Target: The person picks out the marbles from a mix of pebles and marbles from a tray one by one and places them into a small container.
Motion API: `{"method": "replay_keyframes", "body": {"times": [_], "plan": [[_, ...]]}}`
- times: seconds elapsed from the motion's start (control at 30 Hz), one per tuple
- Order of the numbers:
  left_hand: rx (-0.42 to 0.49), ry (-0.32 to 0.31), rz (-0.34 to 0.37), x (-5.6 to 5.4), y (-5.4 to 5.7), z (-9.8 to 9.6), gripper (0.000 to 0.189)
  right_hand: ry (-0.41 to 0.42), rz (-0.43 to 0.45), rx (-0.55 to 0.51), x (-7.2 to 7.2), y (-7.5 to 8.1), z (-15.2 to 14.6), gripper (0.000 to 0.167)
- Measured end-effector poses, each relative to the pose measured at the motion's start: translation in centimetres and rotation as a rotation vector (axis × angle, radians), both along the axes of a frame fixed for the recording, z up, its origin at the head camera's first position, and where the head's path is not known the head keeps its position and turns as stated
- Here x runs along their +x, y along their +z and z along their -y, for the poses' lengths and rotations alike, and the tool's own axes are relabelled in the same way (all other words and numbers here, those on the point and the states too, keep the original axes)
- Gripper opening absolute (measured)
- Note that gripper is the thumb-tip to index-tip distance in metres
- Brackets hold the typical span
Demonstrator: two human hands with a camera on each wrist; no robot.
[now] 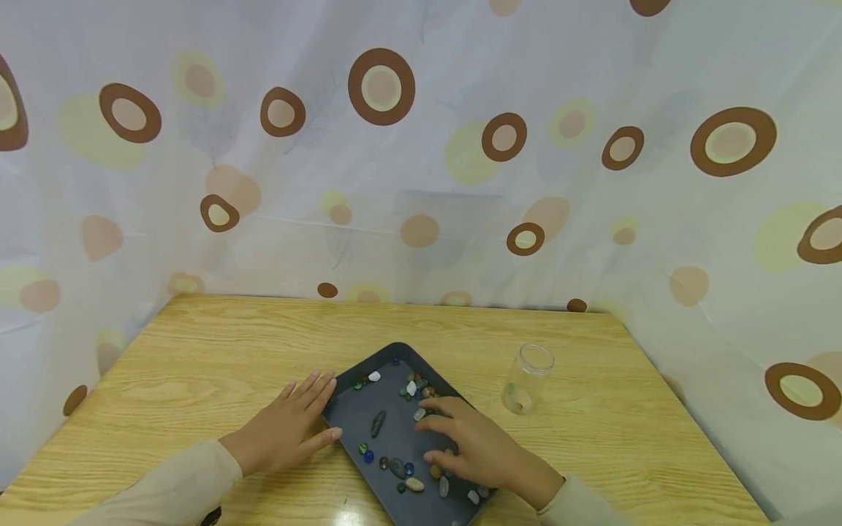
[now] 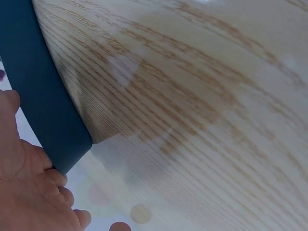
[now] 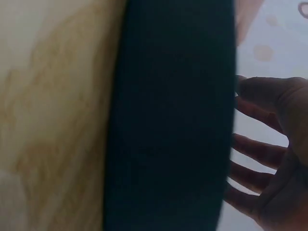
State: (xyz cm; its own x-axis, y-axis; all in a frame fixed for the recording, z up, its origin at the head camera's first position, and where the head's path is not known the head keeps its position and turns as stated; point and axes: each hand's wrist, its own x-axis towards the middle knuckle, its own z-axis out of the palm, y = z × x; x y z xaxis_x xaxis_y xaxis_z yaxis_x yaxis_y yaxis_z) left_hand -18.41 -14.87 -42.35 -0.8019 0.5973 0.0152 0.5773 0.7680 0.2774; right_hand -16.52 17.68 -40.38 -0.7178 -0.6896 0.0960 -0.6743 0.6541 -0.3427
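Observation:
A dark shallow tray (image 1: 403, 431) lies at an angle on the wooden table, with marbles and small stones scattered inside. My left hand (image 1: 283, 431) rests against its left edge, fingers extended; in the left wrist view that hand (image 2: 33, 192) touches the tray's outer wall (image 2: 43, 86). Over the tray's right side is my right hand (image 1: 476, 446), fingers spread and slightly bent beside a pale clear stone (image 1: 419, 414). Among the pieces are a long dark green stone (image 1: 378, 424), a blue marble (image 1: 368, 456) and a cream pebble (image 1: 414, 484). The tray wall (image 3: 171, 120) partly hides the right fingertips in the right wrist view.
A clear jar (image 1: 526, 383) stands on the table right of the tray, with a few small pieces at its bottom. The wooden table (image 1: 217, 358) reaches back to a patterned curtain (image 1: 421, 168) that hangs behind and along both sides.

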Motion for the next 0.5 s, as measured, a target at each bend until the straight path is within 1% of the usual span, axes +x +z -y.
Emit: {"method": "replay_keyframes", "body": {"times": [0.1,0.23,0.5], "plan": [[0.004,0.001,0.002,0.0,0.1,0.0,0.08,0.012,0.008,0.057,0.2,-0.7,0.8,0.032],[0.002,-0.001,0.005,0.0,0.1,0.0,0.079,0.008,0.001,0.116,0.5,-1.5,1.4,0.03],[0.0,-0.001,0.008,0.0,0.0,0.0,0.079,-0.007,0.002,0.186,0.7,-2.3,2.3,0.028]]}}
